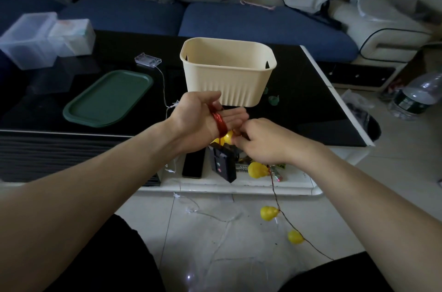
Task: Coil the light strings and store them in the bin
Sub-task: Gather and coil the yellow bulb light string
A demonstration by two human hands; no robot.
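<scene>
Two bare forearms reach forward from the camera, winding a string of lights in front of the bin.

The left hand (201,115) is held palm up with straight, spread fingers, and a coil of thin red wire (219,121) is looped around its palm. Just to the right, touching the coil's lower end, the right hand (260,142) makes the grip: its fingertips pinch the wire near a yellow pear-shaped bulb (226,138). Below this grip the loose wire hangs down to the floor, carrying more yellow bulbs (269,213). The cream ribbed plastic bin (227,76) stands open on the black desk (311,105), just beyond both hands. I judge the next loop must pass over the left palm.
</scene>
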